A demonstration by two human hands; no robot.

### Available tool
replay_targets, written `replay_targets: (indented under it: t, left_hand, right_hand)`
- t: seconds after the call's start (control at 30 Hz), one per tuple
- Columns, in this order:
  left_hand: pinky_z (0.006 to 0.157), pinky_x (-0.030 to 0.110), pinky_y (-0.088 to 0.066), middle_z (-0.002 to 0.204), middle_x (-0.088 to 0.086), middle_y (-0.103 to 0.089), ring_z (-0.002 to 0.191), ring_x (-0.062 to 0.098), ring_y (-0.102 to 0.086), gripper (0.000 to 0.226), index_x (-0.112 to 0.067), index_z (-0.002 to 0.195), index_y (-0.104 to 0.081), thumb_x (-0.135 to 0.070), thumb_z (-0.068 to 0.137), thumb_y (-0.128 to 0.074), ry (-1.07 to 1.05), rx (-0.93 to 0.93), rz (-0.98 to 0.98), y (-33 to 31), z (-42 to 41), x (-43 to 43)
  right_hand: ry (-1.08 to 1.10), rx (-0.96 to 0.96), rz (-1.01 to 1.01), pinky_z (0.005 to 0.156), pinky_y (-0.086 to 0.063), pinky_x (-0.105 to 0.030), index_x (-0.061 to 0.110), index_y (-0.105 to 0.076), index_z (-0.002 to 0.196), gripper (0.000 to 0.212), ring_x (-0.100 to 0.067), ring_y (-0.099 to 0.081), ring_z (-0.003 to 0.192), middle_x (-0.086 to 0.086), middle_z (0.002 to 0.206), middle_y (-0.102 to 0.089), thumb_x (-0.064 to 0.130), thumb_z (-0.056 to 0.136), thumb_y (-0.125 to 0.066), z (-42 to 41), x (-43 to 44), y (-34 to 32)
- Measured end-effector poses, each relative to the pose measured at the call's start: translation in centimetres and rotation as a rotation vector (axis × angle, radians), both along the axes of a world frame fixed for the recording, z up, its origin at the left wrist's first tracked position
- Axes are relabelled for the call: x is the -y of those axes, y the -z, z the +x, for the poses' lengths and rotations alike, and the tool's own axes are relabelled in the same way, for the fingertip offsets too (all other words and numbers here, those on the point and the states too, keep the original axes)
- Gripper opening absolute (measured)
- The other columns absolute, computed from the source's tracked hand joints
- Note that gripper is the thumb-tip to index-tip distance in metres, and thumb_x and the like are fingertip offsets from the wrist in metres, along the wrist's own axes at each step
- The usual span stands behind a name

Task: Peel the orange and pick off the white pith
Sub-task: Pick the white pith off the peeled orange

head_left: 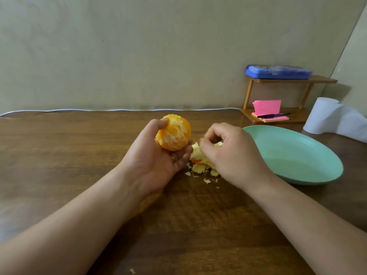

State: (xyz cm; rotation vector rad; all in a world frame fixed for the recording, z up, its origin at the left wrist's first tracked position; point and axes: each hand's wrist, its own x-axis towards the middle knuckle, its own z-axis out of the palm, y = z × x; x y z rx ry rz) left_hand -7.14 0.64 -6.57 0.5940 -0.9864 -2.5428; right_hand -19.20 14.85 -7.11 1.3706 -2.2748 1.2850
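My left hand (156,155) grips the orange (174,132), thumb over its top and fingers cupped under it. The orange is peeled, with streaks of white pith across its flesh. My right hand (230,153) hovers just right of it over a heap of peel and pith scraps (200,161) on the table. Its thumb and fingertips are curled together, blurred; whether they pinch a bit of pith I cannot tell. Small crumbs of pith (207,180) lie in front of the heap.
A light green bowl (297,155) sits to the right of my right hand. Behind it stand a small wooden shelf (278,116) with pink sticky notes, a pen and a blue case, and a white paper roll (321,116). A white cable runs along the wall.
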Motion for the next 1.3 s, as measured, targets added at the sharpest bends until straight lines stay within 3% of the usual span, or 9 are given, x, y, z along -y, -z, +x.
replay_targets:
  t: [0.1, 0.2, 0.3, 0.5, 0.7, 0.87, 1.0, 1.17, 1.3]
  left_hand:
    - [0.076, 0.034, -0.055, 0.115, 0.021, -0.068, 0.089, 0.028, -0.064, 0.058, 0.0, 0.138, -0.062, -0.041, 0.097, -0.06, 0.03, 0.004, -0.05, 0.3, -0.2, -0.1]
    - [0.075, 0.034, -0.055, 0.113, 0.016, -0.066, 0.096, 0.028, -0.06, 0.058, -0.004, 0.144, -0.06, -0.032, 0.093, -0.06, 0.008, -0.016, -0.12, 0.4, -0.4, -0.2]
    - [0.078, 0.035, -0.054, 0.111, 0.015, -0.066, 0.1, 0.03, -0.059, 0.062, -0.006, 0.143, -0.058, -0.025, 0.084, -0.063, -0.007, -0.024, -0.185, 0.7, -0.4, -0.1]
    - [0.092, 0.041, -0.05, 0.122, 0.019, -0.07, 0.108, 0.03, -0.061, 0.048, -0.005, 0.13, -0.065, -0.022, 0.085, -0.063, 0.008, 0.001, -0.371, 1.1, -0.5, -0.3]
    - [0.088, 0.045, -0.057, 0.127, 0.015, -0.067, 0.102, 0.028, -0.069, 0.061, -0.022, 0.134, -0.06, -0.028, 0.074, -0.066, -0.041, 0.074, -0.613, 1.0, -0.2, -0.4]
    - [0.099, 0.053, -0.061, 0.13, 0.012, -0.064, 0.111, 0.03, -0.072, 0.062, -0.031, 0.134, -0.056, -0.031, 0.075, -0.072, -0.049, 0.133, -0.718, 0.9, 0.0, -0.8]
    - [0.086, 0.039, -0.065, 0.128, 0.009, -0.061, 0.108, 0.026, -0.071, 0.047, -0.033, 0.134, -0.054, -0.021, 0.092, -0.072, -0.051, 0.122, -0.777, 0.8, 0.2, -1.2]
    - [0.073, 0.025, -0.06, 0.125, 0.009, -0.066, 0.093, 0.013, -0.076, 0.061, -0.031, 0.133, -0.058, -0.028, 0.074, -0.072, -0.048, 0.057, -0.844, 0.7, 0.5, -1.2]
    - [0.08, 0.03, -0.063, 0.122, 0.0, -0.068, 0.103, 0.012, -0.074, 0.064, -0.038, 0.132, -0.058, -0.03, 0.072, -0.08, -0.08, 0.099, -1.027, 0.9, 0.5, -1.2]
  right_hand:
    - [-0.021, 0.025, -0.025, 0.074, -0.057, -0.024, 0.03, -0.069, 0.1, 0.008, -0.004, -0.065, 0.09, 0.015, 0.093, -0.069, 0.023, 0.096, -0.072, 0.0, -0.3, -0.2]
    - [-0.011, -0.034, -0.043, 0.078, -0.054, -0.031, 0.03, -0.074, 0.092, 0.005, -0.007, -0.064, 0.094, 0.015, 0.094, -0.069, 0.026, 0.096, -0.072, -0.1, -0.5, -0.3]
    - [-0.041, 0.009, -0.07, 0.085, -0.053, -0.024, 0.03, -0.07, 0.113, 0.026, -0.005, -0.062, 0.105, 0.017, 0.108, -0.066, 0.015, 0.092, -0.074, -0.3, -0.8, -0.7]
    - [-0.06, -0.061, -0.054, 0.071, -0.058, -0.023, 0.03, -0.075, 0.103, 0.008, -0.004, -0.066, 0.091, 0.018, 0.094, -0.069, 0.038, 0.099, -0.074, 0.2, -1.0, -0.7]
    - [-0.02, -0.127, -0.024, 0.07, -0.06, -0.028, 0.027, -0.079, 0.106, 0.014, -0.006, -0.067, 0.085, 0.016, 0.092, -0.069, 0.037, 0.101, -0.072, -0.1, -1.0, -0.6]
    - [0.005, -0.236, 0.014, 0.067, -0.057, -0.028, 0.025, -0.08, 0.102, 0.012, -0.008, -0.064, 0.08, 0.014, 0.088, -0.068, 0.033, 0.102, -0.071, 0.0, -1.1, -0.8]
    - [0.039, -0.341, 0.031, 0.059, -0.051, -0.031, 0.023, -0.075, 0.09, 0.01, -0.011, -0.058, 0.071, 0.01, 0.081, -0.062, 0.024, 0.099, -0.071, 0.3, -0.9, -0.8]
    - [0.04, -0.265, -0.02, 0.061, -0.053, -0.031, 0.024, -0.071, 0.089, 0.007, -0.01, -0.06, 0.077, 0.013, 0.084, -0.062, 0.02, 0.095, -0.072, -0.6, -1.1, -0.8]
    - [-0.036, -0.123, -0.092, 0.073, -0.06, -0.026, 0.026, -0.075, 0.102, 0.007, -0.006, -0.068, 0.089, 0.016, 0.092, -0.069, 0.021, 0.098, -0.072, -0.8, -1.8, -1.2]
